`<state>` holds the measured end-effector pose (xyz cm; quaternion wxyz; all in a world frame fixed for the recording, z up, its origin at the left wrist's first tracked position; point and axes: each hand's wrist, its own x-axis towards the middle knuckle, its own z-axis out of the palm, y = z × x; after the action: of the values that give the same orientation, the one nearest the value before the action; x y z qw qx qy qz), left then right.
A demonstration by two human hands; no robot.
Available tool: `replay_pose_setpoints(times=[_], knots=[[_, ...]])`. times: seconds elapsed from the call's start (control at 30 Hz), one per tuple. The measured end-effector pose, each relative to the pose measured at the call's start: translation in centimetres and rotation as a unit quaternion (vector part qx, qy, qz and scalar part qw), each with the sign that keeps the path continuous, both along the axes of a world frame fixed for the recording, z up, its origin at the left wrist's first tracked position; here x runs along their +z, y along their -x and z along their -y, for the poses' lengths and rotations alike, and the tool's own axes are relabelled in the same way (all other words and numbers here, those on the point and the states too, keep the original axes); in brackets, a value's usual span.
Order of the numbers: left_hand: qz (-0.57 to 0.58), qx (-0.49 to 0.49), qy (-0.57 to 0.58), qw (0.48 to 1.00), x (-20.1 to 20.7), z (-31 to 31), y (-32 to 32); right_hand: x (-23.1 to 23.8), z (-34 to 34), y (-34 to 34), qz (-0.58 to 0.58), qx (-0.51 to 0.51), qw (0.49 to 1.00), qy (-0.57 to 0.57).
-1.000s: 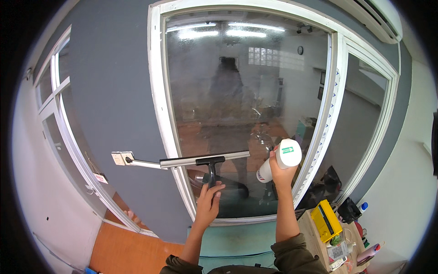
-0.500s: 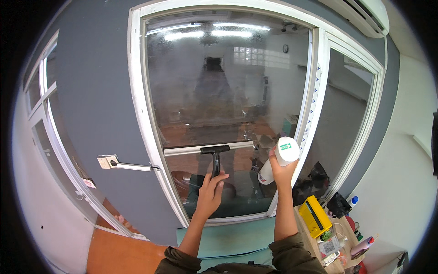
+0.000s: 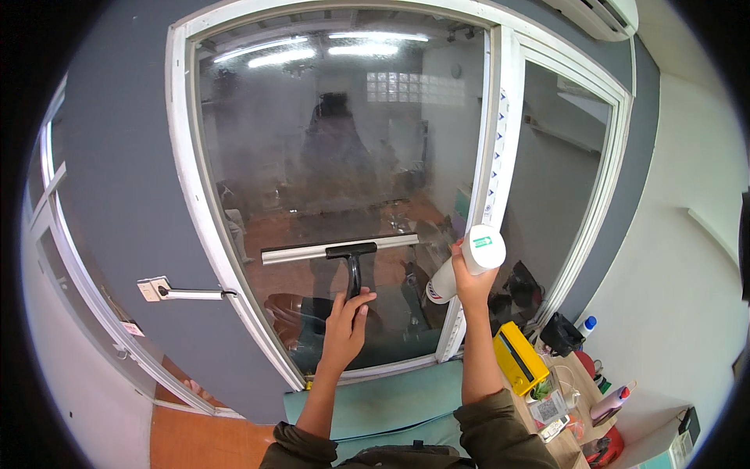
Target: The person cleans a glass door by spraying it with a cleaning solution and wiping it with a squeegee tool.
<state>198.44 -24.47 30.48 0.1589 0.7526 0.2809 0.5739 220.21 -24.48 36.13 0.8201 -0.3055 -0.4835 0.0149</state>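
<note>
Just below the centre of the frame, a black-handled squeegee (image 3: 355,270) rises from the left hand (image 3: 344,332), whose fingers are wrapped around the lower handle. Its wide, pale head with a dark blade edge sits above the fingers, tilted slightly up toward the right, in front of a large white-framed window (image 3: 336,172). Right of centre, the right hand (image 3: 474,291) is clamped around a white bottle (image 3: 484,248), its broad white end with a green label showing above the fingers.
</note>
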Motion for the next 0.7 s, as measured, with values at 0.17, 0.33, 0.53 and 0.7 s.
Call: replay_pose_setpoints(times=[0.17,0.33,0.53,0.7], knots=[[-0.003,-0.005,0.002,1.0,-0.6,-0.3,-1.2,-0.8,0.5,-2.4,0.064,-0.059,0.995,0.05],[-0.013,0.005,-0.011,1.0,-0.5,-0.6,-2.4,-0.4,1.0,-4.3,0.02,-0.079,0.994,0.075],[-0.007,0.02,-0.038,0.999,-0.2,-0.9,-4.5,0.5,1.2,-6.5,0.052,-0.096,0.994,0.012],[0.002,0.039,-0.022,0.999,-0.9,-1.5,-5.7,0.2,-0.1,-8.2,0.03,-0.073,0.997,-0.009]])
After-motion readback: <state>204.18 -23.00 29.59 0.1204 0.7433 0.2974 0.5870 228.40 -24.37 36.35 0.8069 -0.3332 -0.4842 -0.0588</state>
